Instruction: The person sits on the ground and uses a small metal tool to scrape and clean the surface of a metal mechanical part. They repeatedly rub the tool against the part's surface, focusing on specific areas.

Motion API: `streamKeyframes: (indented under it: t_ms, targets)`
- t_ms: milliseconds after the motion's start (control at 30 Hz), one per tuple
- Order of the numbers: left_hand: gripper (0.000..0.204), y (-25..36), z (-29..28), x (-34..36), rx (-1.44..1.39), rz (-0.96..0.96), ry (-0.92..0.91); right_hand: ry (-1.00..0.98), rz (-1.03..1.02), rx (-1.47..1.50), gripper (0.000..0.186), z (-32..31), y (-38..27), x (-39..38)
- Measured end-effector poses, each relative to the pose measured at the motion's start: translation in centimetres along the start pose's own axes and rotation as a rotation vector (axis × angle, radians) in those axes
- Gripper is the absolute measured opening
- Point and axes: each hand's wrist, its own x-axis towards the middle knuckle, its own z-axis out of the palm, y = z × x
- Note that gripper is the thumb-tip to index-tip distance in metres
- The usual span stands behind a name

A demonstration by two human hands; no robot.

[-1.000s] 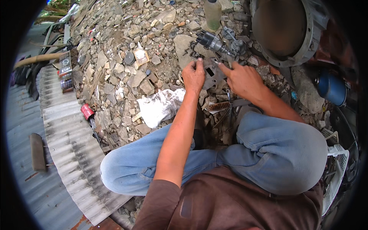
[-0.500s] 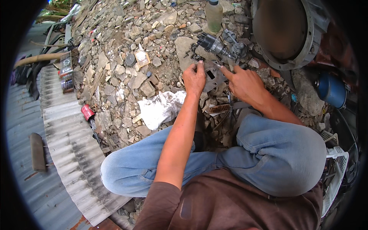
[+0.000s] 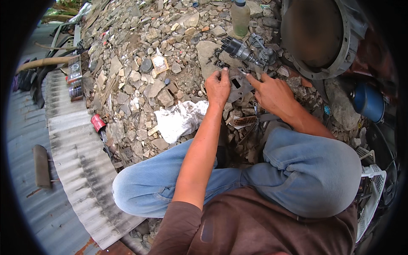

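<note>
Fingers and thumb of my left hand [image 3: 218,88] are closed on the left edge of a flat grey metal plate [image 3: 244,88] with a dark rectangular slot. My right hand [image 3: 273,96] is on the plate's right side, index finger stretched along it and the other fingers curled. At that fingertip shows a small shiny piece [image 3: 242,70], too small to name and partly hidden. Just beyond lie an ignition distributor [image 3: 239,49] with a black cap, a grey metal mechanical part [image 3: 264,52] and several dark bolts [image 3: 221,63].
A dirty white rag [image 3: 178,122] lies left of my legs. Beside my right foot is a wrench [image 3: 256,117]. A bottle [image 3: 240,19], a large round metal housing [image 3: 342,46] and a blue canister [image 3: 368,102] stand around. Rubble [image 3: 127,85] covers the ground; corrugated sheets [image 3: 78,157] lie left.
Both hands stay at the plate in nearly the same pose. The whole view has shifted slightly, and my right index finger has barely moved.
</note>
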Motion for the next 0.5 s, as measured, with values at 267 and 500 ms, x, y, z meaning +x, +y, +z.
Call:
streamKeyframes:
  t_ms: [267, 500]
  targets:
    - [0.049, 0.3, -0.1, 0.4, 0.042, 0.005, -0.013, -0.015, -0.001, -0.022, 0.061, -0.1, 0.0, 0.6]
    - [0.05, 0.0, -0.2, 0.1, 0.036, 0.013, -0.009, -0.019, -0.025, -0.015, 0.064, 0.7, -0.1, 0.4]
